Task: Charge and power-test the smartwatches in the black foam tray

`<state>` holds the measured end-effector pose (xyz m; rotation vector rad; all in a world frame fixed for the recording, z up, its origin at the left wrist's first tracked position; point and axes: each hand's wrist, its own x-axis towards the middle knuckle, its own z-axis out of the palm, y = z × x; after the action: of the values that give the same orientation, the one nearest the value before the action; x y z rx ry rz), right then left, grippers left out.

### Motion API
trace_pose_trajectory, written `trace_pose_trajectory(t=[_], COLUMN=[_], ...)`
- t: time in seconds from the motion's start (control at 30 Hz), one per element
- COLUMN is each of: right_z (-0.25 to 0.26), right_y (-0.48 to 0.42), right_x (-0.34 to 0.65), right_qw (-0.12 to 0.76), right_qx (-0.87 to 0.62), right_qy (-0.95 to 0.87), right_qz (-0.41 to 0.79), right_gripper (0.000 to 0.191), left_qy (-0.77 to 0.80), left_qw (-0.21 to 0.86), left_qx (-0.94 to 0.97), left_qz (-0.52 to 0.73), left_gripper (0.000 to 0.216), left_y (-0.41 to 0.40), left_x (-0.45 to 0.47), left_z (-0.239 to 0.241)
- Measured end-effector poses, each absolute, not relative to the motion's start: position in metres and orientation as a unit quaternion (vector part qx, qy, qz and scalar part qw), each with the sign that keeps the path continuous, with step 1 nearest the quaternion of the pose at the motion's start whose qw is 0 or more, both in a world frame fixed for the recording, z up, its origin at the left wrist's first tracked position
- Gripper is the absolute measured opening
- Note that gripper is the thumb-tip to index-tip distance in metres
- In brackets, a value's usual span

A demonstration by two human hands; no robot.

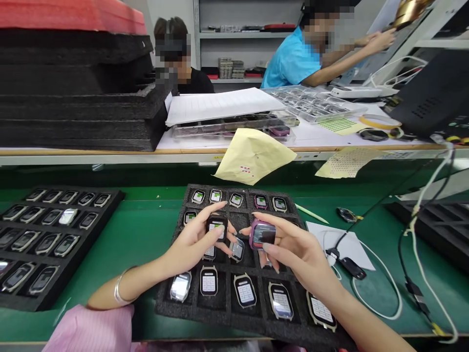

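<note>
My left hand [205,237] is closed around a black smartwatch case [217,226] with a lit screen, its thumb lying over the display. In my right hand [289,242] a purple smartwatch case [263,234] is held between thumb and fingers, its screen showing dark with some red at the lower edge. Both hands hover above a black foam tray [205,313] on the green bench. Strapless watch cases sit in its pockets, many with lit screens, such as a silver one [245,290] in the front row. My hands hide some of the middle pockets.
Another foam tray of watches [110,215] lies at left. Stacked black foam trays [73,112] fill the upper shelf's left side. Yellow paper [254,156] hangs from the shelf edge. Cables [381,313], a green pen [311,213] and white paper [342,239] lie right. Two people sit beyond.
</note>
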<state>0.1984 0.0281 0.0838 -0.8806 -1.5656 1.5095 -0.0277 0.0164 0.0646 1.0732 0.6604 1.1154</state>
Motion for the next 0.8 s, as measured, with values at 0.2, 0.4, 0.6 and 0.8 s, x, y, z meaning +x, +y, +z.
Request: trace_pose_trajectory(t=[0.2, 0.4, 0.6, 0.8], right_z=[0.0827, 0.0807, 0.0801, 0.0810], right_y=[0.0275, 0.0272, 0.0274, 0.0282], right_x=[0.1950, 0.1984, 0.1994, 0.1959], right_qw=[0.377, 0.369, 0.390, 0.403], right_qx=[-0.334, -0.303, -0.325, -0.352], right_qy=[-0.606, -0.599, -0.601, -0.604], right_qz=[0.616, 0.643, 0.617, 0.591], right_gripper=[0.046, 0.050, 0.036, 0.027], left_qy=[0.288, 0.302, 0.307, 0.331], left_qw=[0.661, 0.650, 0.642, 0.629], left_qx=[0.478, 0.481, 0.499, 0.500], left_qz=[0.501, 0.505, 0.494, 0.495], left_gripper=[0.061, 0.061, 0.061, 0.045], left_y=[0.0157, 0.0146, 0.0159, 0.0162], left_x=[-0.0295, -0.0270, -0.0280, -0.0261], left_z=[0.0671, 0.0646, 0.0638, 0.0675])
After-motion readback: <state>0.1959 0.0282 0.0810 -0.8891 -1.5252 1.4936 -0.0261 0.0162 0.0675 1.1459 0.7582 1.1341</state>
